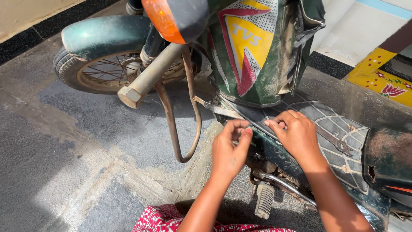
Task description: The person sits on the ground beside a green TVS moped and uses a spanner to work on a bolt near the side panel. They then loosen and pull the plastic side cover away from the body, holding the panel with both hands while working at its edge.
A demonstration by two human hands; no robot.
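Both hands, left (227, 150) and right (296, 133), rest curled, holding nothing, on the moped's footboard (339, 133) edge.

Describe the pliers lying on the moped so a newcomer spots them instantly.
Start at the green moped's patterned footboard, the flat grid-marked deck between the front body panel and the seat. The pliers lie flat on it, just right of the right hand. They are the only loose tool there: rusty brown, with crossed handles and a round pivot.
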